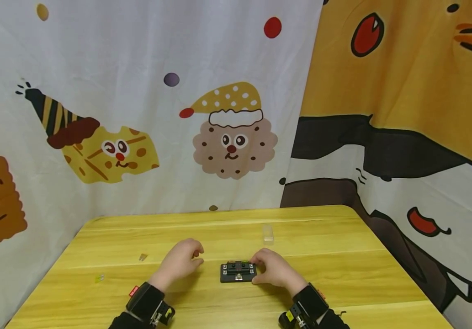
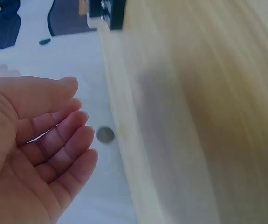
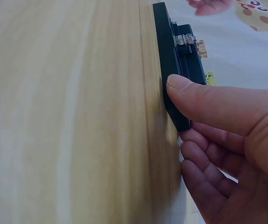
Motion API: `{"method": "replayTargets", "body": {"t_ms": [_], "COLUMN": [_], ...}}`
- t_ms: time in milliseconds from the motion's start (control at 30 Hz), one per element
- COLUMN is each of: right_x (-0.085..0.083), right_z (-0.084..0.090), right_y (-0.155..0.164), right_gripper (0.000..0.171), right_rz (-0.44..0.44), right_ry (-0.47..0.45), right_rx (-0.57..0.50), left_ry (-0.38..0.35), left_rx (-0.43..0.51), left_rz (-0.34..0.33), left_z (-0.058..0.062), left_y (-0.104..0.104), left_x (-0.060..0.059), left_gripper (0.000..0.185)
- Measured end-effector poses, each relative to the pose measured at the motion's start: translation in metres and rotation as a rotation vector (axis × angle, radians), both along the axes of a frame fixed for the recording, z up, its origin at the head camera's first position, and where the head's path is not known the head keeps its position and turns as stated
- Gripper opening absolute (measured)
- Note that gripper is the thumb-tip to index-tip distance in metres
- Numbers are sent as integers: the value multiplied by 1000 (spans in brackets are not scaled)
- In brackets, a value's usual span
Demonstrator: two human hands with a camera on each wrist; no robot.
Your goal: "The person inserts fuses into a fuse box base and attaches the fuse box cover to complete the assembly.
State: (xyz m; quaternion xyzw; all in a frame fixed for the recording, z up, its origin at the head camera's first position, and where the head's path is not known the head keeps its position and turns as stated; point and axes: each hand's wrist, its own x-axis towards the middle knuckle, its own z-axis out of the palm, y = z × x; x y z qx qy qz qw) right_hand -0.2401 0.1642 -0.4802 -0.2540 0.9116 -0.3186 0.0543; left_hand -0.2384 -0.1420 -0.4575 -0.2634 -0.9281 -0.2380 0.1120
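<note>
Two hands in view over the wooden table (image 1: 215, 308). Your right hand (image 1: 277, 270) pinches the right end of the black device (image 1: 236, 278), thumb at its near corner, fingers at its far side. The device lies flat near the middle of the table, between your hands; silver metal fittings stand on its top, and a copper-coloured tab and a yellow-green tab show along its far edge.

Your left hand (image 1: 178, 261) hangs left of the device, apart from it, fingers loosely bent, thumb facing them.

Left of that hand: a small brownish piece (image 1: 143, 257), and, farther left and nearer, a small yellow-green piece (image 1: 99, 278). Far side, right of middle: a clear box (image 1: 268, 234). Behind the table, a printed curtain (image 1: 137, 55).
</note>
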Motion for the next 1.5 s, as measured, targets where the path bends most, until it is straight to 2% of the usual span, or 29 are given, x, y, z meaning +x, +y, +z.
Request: {"method": "replayTargets", "body": {"t_ms": [300, 567, 800, 1000, 1167, 1500], "right_x": [0, -2, -1, 1, 2, 2], "right_z": [0, -4, -1, 0, 0, 1], "right_y": [-1, -1, -3, -3, 1, -2], "right_gripper": [42, 42, 41, 41, 41, 41], "right_rz": [-5, -19, -14, -17, -4, -18], "right_ry": [0, 14, 5, 18, 56, 14], "right_rx": [3, 16, 11, -1, 6, 6], "left_ry": [-32, -73, -40, -15, -33, -63], "left_rx": [2, 20, -24, -21, -5, 19], "left_rz": [73, 169, 189, 175, 199, 258], "left_z": [-7, -6, -5, 1, 3, -4], "left_y": [-45, -70, -91, -105, -114, -131], "left_x": [3, 5, 5, 1, -2, -4], "left_gripper": [16, 17, 19, 15, 13, 11]}}
